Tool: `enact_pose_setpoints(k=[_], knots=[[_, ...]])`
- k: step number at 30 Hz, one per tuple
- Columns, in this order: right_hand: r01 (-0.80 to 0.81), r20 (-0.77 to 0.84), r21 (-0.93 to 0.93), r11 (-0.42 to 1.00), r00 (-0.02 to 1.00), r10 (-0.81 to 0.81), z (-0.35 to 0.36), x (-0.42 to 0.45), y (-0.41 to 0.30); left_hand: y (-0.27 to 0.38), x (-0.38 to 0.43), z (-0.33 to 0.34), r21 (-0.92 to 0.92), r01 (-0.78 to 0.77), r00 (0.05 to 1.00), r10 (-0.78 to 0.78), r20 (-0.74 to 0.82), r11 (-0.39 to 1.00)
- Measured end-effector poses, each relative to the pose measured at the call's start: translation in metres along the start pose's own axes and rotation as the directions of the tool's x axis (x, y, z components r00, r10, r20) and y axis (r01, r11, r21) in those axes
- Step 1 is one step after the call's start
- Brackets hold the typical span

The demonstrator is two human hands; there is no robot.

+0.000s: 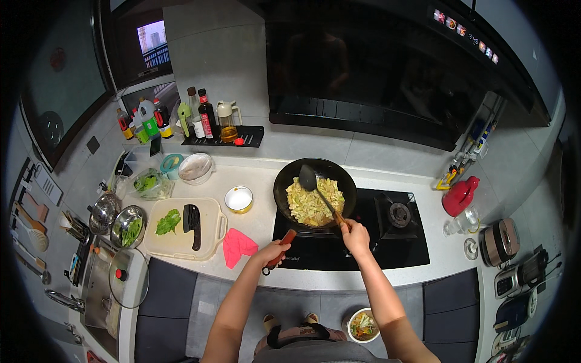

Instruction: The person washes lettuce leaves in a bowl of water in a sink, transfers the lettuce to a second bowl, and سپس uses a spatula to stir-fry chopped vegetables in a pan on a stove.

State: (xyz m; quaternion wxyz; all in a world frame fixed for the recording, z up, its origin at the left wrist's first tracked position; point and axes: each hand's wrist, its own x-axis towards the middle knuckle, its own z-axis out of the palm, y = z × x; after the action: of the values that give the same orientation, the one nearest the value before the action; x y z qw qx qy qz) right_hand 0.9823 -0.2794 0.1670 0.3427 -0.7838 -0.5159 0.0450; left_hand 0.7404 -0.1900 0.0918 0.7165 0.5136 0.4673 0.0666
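A black wok [283,181] sits over the left side of the black gas hob [317,258], filled with chopped, pale yellow-green vegetables [302,204]. My left hand [272,254] grips the wok's reddish-brown wooden handle [288,237], which points toward me. In my right hand [355,237] is the wooden handle of a spatula [307,178]. Its dark, broad head lies over the far part of the vegetables, inside the wok. Just left of the handle, a pink cloth [238,247] rests on the counter. The burner beneath the wok is hidden.
A cutting board [159,247] bears green leaves [168,222] and a cleaver [192,222]. Behind the cloth stands a white bowl [238,198]. To the right are a bare burner [399,214] and a red kettle [459,197]. A scrap bin [363,325] stands by my feet; the range hood [363,129] hangs ahead.
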Motion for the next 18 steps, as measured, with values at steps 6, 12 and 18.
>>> enact_pose_setpoints(k=[6, 12, 18], knots=[[0.188, -0.035, -0.232, 0.954, 0.979, -0.201, 0.008, 0.02, 0.01, 0.003, 0.004, 0.003, 0.02, 0.003, 1.0, -0.003, 0.031, 1.0], [0.208, 0.062, -0.259, 0.943, 0.978, -0.198, 0.001, 0.001, 0.01, -0.004, 0.005, 0.0, -0.016, -0.017, 1.0, 0.018, 0.014, 1.0], [0.272, 0.13, -0.285, 0.919, 0.961, -0.244, -0.002, -0.033, 0.007, 0.0, 0.003, 0.0, -0.033, -0.011, 1.0, 0.012, 0.02, 0.999]])
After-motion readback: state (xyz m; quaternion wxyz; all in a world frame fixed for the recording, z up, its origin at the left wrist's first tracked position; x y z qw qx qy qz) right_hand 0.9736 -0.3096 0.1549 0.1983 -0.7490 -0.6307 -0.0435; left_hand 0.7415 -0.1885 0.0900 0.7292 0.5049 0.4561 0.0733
